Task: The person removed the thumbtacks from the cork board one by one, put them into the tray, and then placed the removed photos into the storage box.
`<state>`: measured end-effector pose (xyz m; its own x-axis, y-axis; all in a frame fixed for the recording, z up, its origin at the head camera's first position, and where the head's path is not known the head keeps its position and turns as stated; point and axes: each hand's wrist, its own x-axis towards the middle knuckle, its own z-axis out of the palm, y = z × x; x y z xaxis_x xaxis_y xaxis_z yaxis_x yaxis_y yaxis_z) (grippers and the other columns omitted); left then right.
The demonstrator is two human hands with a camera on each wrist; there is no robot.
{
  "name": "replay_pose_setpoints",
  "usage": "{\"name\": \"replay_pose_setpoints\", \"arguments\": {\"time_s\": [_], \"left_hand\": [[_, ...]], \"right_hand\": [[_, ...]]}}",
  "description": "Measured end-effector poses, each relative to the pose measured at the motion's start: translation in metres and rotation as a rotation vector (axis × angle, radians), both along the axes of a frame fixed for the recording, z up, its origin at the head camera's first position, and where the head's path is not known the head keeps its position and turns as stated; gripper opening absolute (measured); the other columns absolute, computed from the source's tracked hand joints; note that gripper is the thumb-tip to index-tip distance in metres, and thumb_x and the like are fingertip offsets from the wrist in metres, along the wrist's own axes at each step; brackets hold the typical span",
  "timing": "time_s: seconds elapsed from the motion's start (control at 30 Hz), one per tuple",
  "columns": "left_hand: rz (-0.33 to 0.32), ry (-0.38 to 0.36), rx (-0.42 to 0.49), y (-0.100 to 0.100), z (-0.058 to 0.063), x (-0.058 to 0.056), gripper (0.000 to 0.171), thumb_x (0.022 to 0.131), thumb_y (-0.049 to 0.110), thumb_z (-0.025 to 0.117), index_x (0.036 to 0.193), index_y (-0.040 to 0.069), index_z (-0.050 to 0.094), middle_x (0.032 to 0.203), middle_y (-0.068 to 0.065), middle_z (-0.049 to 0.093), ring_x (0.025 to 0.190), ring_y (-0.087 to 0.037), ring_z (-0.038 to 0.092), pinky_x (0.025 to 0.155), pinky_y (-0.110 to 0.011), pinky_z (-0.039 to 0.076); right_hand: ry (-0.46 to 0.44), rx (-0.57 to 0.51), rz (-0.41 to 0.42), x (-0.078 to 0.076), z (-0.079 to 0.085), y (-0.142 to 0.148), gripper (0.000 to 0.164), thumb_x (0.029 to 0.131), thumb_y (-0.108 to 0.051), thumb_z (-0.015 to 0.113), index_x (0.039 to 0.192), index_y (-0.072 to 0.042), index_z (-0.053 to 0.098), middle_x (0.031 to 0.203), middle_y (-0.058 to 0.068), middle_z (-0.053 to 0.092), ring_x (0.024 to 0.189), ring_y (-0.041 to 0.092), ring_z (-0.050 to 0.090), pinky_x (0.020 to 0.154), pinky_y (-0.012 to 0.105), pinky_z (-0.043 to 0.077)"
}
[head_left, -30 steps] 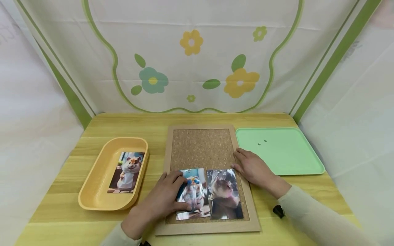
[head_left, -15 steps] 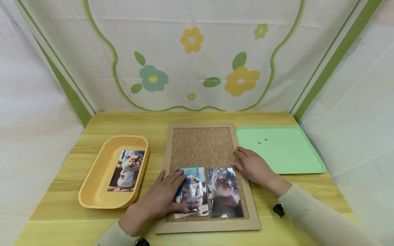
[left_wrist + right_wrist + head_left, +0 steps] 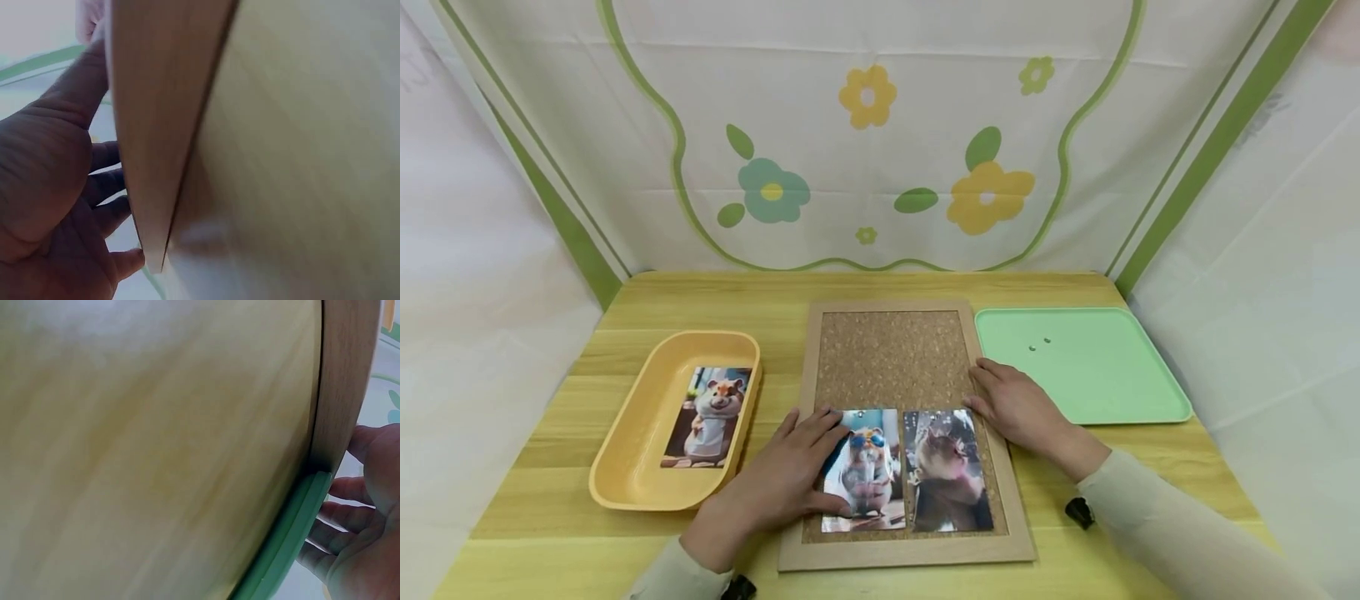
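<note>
A framed corkboard [image 3: 891,354] lies on the table with two glossy photos side by side on its lower half. My left hand [image 3: 771,479] rests over the board's left edge, fingers spread. Its thumb and fingertips touch the left photo [image 3: 868,492], a hamster in blue sunglasses. Small shiny dots, possibly pins, show at the tops of both photos. Beside it lies the right photo [image 3: 951,483], of a furry animal, darkened by glare. My right hand [image 3: 1026,412] rests at the board's right frame, its fingertips touching the wood; in the right wrist view its fingers [image 3: 347,515] are loosely extended.
An orange tray [image 3: 617,442] at the left holds another hamster photo [image 3: 711,417]. To the right, a light green tray [image 3: 1120,367] adjoins the board and bears two tiny metallic pieces [image 3: 1040,344]. A flowered curtain hangs behind the table.
The left photo's lower end has shifted slightly left, with my left hand drawing leftward along with it. My right hand stays in place at the frame.
</note>
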<state>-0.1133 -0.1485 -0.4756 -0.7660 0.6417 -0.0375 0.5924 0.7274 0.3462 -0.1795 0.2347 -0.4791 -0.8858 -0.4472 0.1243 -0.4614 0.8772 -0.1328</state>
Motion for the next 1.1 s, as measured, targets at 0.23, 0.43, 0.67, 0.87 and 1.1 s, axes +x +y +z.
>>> {"name": "replay_pose_setpoints", "arguments": {"time_s": [0.23, 0.43, 0.67, 0.87, 1.1], "left_hand": [[-0.009, -0.046, -0.018, -0.007, -0.001, 0.000, 0.122, 0.078, 0.083, 0.069, 0.166, 0.007, 0.032, 0.174, -0.014, 0.026, 0.163, -0.036, 0.018, 0.127, -0.068, 0.019], [-0.024, -0.057, -0.023, -0.009, -0.001, 0.000, 0.123, 0.078, 0.084, 0.069, 0.166, 0.007, 0.031, 0.175, -0.014, 0.025, 0.163, -0.035, 0.018, 0.127, -0.067, 0.020], [-0.037, -0.028, -0.036, -0.009, -0.001, 0.001, 0.121, 0.079, 0.083, 0.069, 0.166, 0.007, 0.033, 0.174, -0.014, 0.026, 0.163, -0.035, 0.020, 0.126, -0.067, 0.022], [-0.038, -0.018, -0.054, -0.010, -0.003, 0.001, 0.121, 0.079, 0.086, 0.065, 0.166, 0.008, 0.033, 0.175, -0.012, 0.025, 0.163, -0.034, 0.020, 0.127, -0.066, 0.022], [-0.053, 0.019, -0.054, -0.010, -0.002, 0.001, 0.121, 0.079, 0.086, 0.066, 0.164, 0.005, 0.037, 0.173, -0.015, 0.029, 0.162, -0.035, 0.023, 0.130, -0.061, 0.018]], "right_hand": [[-0.002, 0.009, 0.004, 0.000, 0.001, 0.001, 0.059, 0.105, -0.034, 0.066, 0.145, 0.008, 0.057, 0.149, 0.029, 0.056, 0.133, 0.049, 0.058, 0.112, 0.060, 0.047], [0.004, 0.084, 0.035, -0.005, 0.006, 0.001, 0.060, 0.105, -0.038, 0.065, 0.143, 0.007, 0.060, 0.147, 0.028, 0.059, 0.132, 0.048, 0.059, 0.111, 0.061, 0.047], [0.055, 0.158, 0.062, -0.009, 0.017, -0.003, 0.052, 0.102, -0.041, 0.069, 0.132, 0.001, 0.068, 0.135, 0.023, 0.067, 0.122, 0.045, 0.065, 0.097, 0.062, 0.056], [0.054, 0.184, 0.066, -0.010, 0.022, -0.006, 0.049, 0.103, -0.041, 0.069, 0.129, 0.000, 0.070, 0.133, 0.021, 0.069, 0.119, 0.044, 0.066, 0.094, 0.061, 0.057], [0.064, 0.171, 0.069, -0.012, 0.026, -0.011, 0.043, 0.100, -0.038, 0.072, 0.123, -0.002, 0.073, 0.125, 0.018, 0.073, 0.115, 0.040, 0.067, 0.097, 0.059, 0.056]]}}
